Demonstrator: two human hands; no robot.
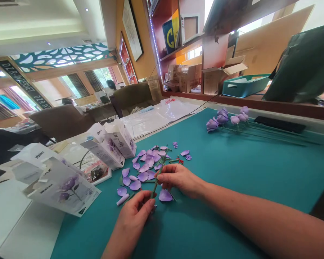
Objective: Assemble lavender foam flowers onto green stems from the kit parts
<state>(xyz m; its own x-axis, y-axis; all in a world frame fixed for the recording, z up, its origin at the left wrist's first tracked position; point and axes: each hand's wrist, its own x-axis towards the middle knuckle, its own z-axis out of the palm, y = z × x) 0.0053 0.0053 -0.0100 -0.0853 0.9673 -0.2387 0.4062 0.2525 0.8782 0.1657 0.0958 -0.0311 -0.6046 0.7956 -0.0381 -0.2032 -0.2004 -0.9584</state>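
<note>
My left hand [135, 212] and my right hand [178, 180] both grip a green plastic flower stem [155, 183] above a teal mat [259, 169]. The left holds its lower part, while the right pinches it higher up between thumb and fingers. Many loose lilac foam petals [143, 167] lie scattered just beyond my hands, and one lilac petal [165, 195] lies under my right hand. Small purple plastic wheel-shaped parts [188, 157] sit at the pile's right. Assembled purple roses on long stems [223, 117] lie at the mat's far edge.
Printed flower-kit boxes [105, 149] stand left of the petals, and a larger flower-kit box [62, 187] lies near the mat's left edge. A black tablet [279, 124] lies far right. Beyond stand a plastic sheet [156, 118], a teal tray [244, 86] and cardboard boxes [187, 77].
</note>
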